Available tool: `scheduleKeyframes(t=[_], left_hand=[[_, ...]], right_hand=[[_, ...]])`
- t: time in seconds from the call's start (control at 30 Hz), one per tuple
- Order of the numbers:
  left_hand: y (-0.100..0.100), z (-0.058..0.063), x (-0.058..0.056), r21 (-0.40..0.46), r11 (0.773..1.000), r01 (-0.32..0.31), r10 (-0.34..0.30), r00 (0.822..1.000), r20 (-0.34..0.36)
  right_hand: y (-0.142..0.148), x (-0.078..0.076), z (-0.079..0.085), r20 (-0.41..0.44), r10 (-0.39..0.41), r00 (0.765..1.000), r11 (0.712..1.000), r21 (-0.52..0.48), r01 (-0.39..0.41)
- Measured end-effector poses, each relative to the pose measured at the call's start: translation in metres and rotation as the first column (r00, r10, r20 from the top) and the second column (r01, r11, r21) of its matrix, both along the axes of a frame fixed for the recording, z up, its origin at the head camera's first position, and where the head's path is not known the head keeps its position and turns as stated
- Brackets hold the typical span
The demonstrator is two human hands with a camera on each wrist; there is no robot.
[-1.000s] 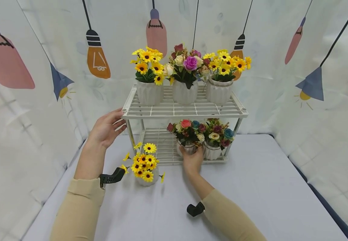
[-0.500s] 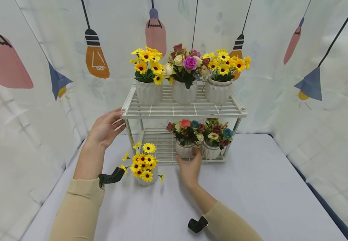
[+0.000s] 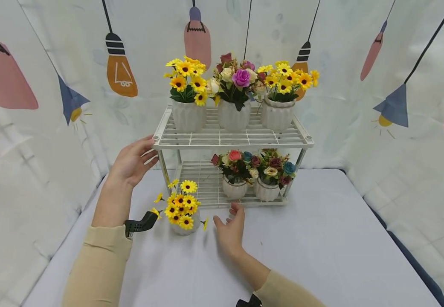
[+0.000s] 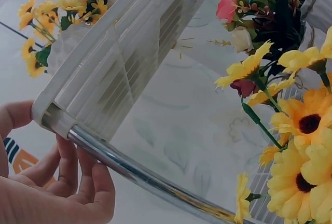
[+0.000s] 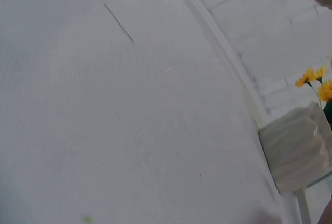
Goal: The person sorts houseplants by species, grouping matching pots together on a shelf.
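Note:
My left hand (image 3: 131,164) grips the upper left corner of a white two-tier wire rack (image 3: 225,147). In the left wrist view, its fingers (image 4: 67,164) curl at the corner above the chrome post (image 4: 129,164). Just in front of the lower shelf, my right hand (image 3: 230,232) holds nothing, with its fingers loosely bent. Behind it on that shelf stand a white pot of mixed roses (image 3: 235,189) and a second rose pot (image 3: 266,191) to its right. A pot of yellow daisies (image 3: 182,209) stands on the table between my hands, before the rack's left end.
The upper shelf bears a left daisy pot (image 3: 188,117), a middle rose pot (image 3: 234,116) and a right daisy pot (image 3: 277,114). A white cloth covers the table (image 3: 321,238). Patterned curtains (image 3: 360,128) hang behind and at both sides.
My right hand has let go of the left rose pot on the lower shelf and drawn back toward me, slightly left. My left hand has stayed on the rack's corner.

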State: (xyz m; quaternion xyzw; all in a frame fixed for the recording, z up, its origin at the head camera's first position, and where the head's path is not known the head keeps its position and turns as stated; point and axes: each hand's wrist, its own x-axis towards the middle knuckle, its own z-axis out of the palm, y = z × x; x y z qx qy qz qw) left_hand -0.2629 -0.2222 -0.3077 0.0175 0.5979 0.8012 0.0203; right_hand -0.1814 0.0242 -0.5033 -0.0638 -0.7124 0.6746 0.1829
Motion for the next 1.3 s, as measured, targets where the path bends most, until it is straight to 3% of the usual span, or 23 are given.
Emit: scheduleKeyframes(t=[0.4, 0.6, 0.93, 1.1, 1.3], left_hand=[[-0.006, 0.004, -0.001, 0.014, 1.000, 0.019, -0.019, 1.000, 0.006], [-0.008, 0.005, -0.001, 0.019, 1.000, 0.025, -0.025, 1.000, -0.004], [-0.006, 0.003, -0.001, 0.034, 0.999, 0.029, -0.029, 1.000, -0.009], [-0.005, 0.002, -0.002, 0.036, 0.999, 0.029, -0.029, 1.000, -0.004], [-0.002, -0.001, -0.002, 0.025, 0.999, 0.029, -0.029, 1.000, -0.005]], right_hand=[[-0.048, 0.024, -0.002, 0.097, 0.100, 0.990, 0.990, -0.105, -0.090], [-0.074, 0.025, -0.005, 0.171, 0.101, 0.980, 0.990, -0.112, -0.082], [-0.099, 0.017, -0.008, 0.093, 0.041, 0.995, 0.980, -0.197, -0.022], [-0.104, 0.015, -0.009, 0.060, 0.024, 0.998, 0.989, -0.149, -0.014], [-0.102, 0.016, -0.010, 0.088, -0.016, 0.996, 0.997, -0.072, 0.022]])
